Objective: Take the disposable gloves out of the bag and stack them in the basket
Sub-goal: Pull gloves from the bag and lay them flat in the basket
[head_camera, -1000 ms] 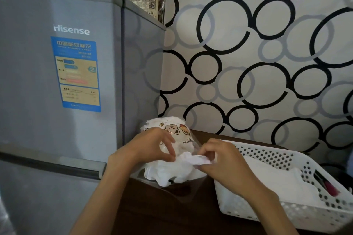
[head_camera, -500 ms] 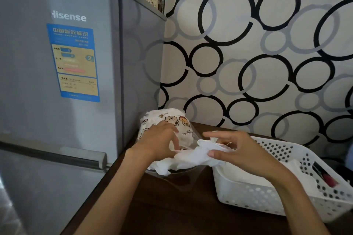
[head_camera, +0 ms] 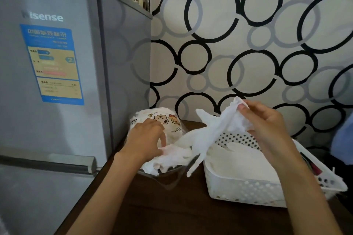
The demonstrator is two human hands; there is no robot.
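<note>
A clear bag [head_camera: 168, 120] printed with cartoon figures lies on the dark wooden table, stuffed with thin white gloves. My left hand [head_camera: 147, 139] rests on the bag near its open end, fingers curled into the bunched gloves there. My right hand [head_camera: 265, 120] pinches one white disposable glove [head_camera: 206, 135] by its cuff, lifted above the near-left corner of the basket; the glove's fingers hang down toward the bag mouth. The white perforated basket [head_camera: 238, 191] sits to the right and holds a flat layer of white gloves [head_camera: 238, 162].
A grey fridge [head_camera: 57, 82] stands directly left of the table, close to the bag. A wall with black and grey circles rises behind. Dark and red items [head_camera: 313, 166] lie at the basket's right side. Bare table [head_camera: 172, 212] lies in front.
My right hand has risen and moved right, drawing the glove up out of the bag toward the basket. My left hand stays on the bag.
</note>
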